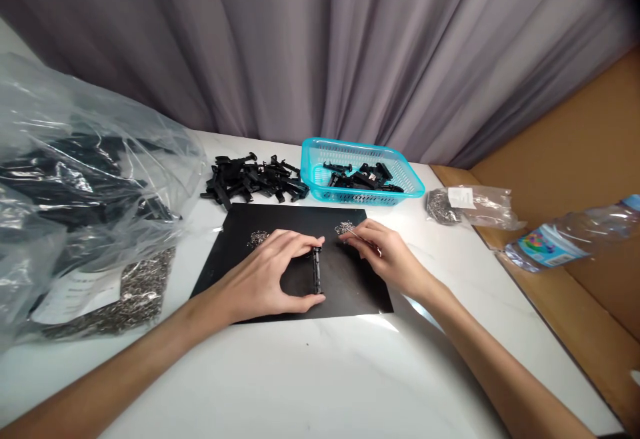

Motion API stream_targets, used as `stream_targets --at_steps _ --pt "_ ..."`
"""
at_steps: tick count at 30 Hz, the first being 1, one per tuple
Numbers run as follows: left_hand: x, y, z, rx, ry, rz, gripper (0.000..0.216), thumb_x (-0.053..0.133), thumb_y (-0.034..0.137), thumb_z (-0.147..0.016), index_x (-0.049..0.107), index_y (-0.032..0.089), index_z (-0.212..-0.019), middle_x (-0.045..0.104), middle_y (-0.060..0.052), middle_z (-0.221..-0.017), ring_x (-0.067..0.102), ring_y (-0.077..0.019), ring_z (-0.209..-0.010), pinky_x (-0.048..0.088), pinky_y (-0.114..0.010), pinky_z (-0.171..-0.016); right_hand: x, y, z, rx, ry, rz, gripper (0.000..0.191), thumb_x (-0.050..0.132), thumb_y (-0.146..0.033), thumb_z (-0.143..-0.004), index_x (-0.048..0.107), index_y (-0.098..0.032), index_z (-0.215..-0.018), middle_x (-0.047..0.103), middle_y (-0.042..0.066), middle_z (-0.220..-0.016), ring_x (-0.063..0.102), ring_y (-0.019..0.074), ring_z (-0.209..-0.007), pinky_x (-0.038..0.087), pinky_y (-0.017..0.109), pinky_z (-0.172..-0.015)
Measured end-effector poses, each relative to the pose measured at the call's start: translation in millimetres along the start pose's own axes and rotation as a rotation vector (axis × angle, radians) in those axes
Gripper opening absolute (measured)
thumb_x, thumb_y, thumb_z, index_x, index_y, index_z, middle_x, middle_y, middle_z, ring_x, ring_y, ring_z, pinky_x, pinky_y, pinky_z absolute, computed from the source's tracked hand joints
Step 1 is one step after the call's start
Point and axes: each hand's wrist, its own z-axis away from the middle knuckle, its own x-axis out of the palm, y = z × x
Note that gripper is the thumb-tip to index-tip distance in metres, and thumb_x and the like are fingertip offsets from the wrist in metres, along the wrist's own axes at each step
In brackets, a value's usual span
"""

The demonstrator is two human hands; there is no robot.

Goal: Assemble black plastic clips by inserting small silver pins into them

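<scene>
Black part (pixel 317 272), gripped end to end by your wide-curved left hand (pixel 267 272), wants even pressure; give your right hand (pixel 386 254), its pinched hold unclear, a light touch near the metal bits (pixel 343 227).

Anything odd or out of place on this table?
Just a dark speck on the white tabletop, near side of the black mat, apart from the black parts. Too small to identify; nothing else stands out.

Left hand (pixel 263 272) and right hand (pixel 393 254), bare and slim-fingered; forearms (pixel 125 379) bare, slender, with narrow wrists (pixel 223 301)
</scene>
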Motion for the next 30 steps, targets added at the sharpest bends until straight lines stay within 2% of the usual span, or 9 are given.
stream_targets --at_steps 4,7,9,15,19,22,25,30 --pt "-2.2 2.7 -1.6 0.024 -0.025 0.014 0.070 0.083 0.054 -0.075 0.060 0.025 -0.134 0.066 -0.009 -0.129 0.059 -0.0303 -0.121 0.050 -0.045 -0.104 -1.5 -0.6 0.7 0.124 -0.076 -0.139 0.022 0.056 -0.034 -0.104 0.074 -0.020 -0.103 0.071 0.007 -0.096 0.062 0.0155 -0.069 0.055 0.032 -0.065" --pt "-4.2 4.2 -3.0 0.030 -0.040 0.013 0.067 0.083 0.059 -0.074 0.064 0.024 -0.129 0.067 -0.010 -0.125 0.058 -0.0309 -0.119 0.048 -0.046 -0.103 -2.6 -1.0 1.0 0.199 -0.170 -0.287 0.024 0.061 -0.041 -0.101 0.072 -0.019 -0.101 0.073 0.005 -0.092 0.059 0.0137 -0.064 0.053 0.030 -0.062" --pt "-4.7 4.6 -3.4 0.029 -0.037 0.026 0.065 0.083 0.059 -0.073 0.066 0.024 -0.126 0.069 -0.009 -0.119 0.059 -0.0304 -0.116 0.047 -0.046 -0.102 -2.8 -2.8 1.2 0.215 -0.183 -0.320 0.028 0.062 -0.045 -0.101 0.072 -0.019 -0.100 0.073 0.004 -0.090 0.058 0.0133 -0.063 0.051 0.029 -0.060" --pt "-2.5 4.6 -2.0 -0.070 -0.042 0.095 0.068 0.086 0.061 -0.068 0.069 0.026 -0.124 0.068 -0.006 -0.109 0.055 -0.0291 -0.110 0.050 -0.042 -0.097 5.5 -14.0 3.4 0.102 -0.032 -0.204 0.018 0.065 -0.037 -0.100 0.076 -0.024 -0.098 0.073 0.006 -0.103 0.066 0.0192 -0.090 0.051 0.031 -0.072" --pt "-2.4 7.1 -2.0 -0.097 -0.048 0.097 0.065 0.088 0.055 -0.066 0.069 0.025 -0.121 0.067 -0.005 -0.103 0.054 -0.0288 -0.108 0.051 -0.041 -0.094 16.1 -19.6 6.7 0.140 0.022 -0.210 0.016 0.069 -0.037 -0.097 0.077 -0.024 -0.101 0.072 0.002 -0.088 0.055 0.0147 -0.068 0.043 0.029 -0.062" --pt "-2.3 7.9 -2.6 -0.095 -0.037 0.083 0.064 0.088 0.055 -0.065 0.069 0.024 -0.118 0.067 -0.005 -0.103 0.053 -0.0286 -0.108 0.051 -0.042 -0.094 21.8 -21.6 8.3 0.180 0.068 -0.252 0.016 0.073 -0.038 -0.094 0.075 -0.022 -0.095 0.069 0.000 -0.081 0.047 0.0126 -0.061 0.038 0.028 -0.057" --pt "-1.3 6.9 -2.9 -0.096 -0.030 0.073 0.064 0.087 0.058 -0.064 0.069 0.025 -0.116 0.067 -0.005 -0.102 0.053 -0.0290 -0.108 0.051 -0.043 -0.095 25.8 -22.9 8.9 0.206 0.072 -0.309 0.017 0.072 -0.038 -0.094 0.073 -0.021 -0.093 0.071 0.001 -0.085 0.052 0.0135 -0.064 0.039 0.029 -0.058" --pt "1.1 7.4 -2.8 -0.118 -0.002 0.072 0.065 0.087 0.062 -0.062 0.070 0.024 -0.112 0.066 -0.005 -0.098 0.053 -0.0294 -0.106 0.051 -0.045 -0.097 33.9 -25.1 8.7 0.233 0.088 -0.466 0.018 0.075 -0.039 -0.091 0.074 -0.021 -0.093 0.076 0.006 -0.100 0.066 0.0192 -0.083 0.050 0.032 -0.070"
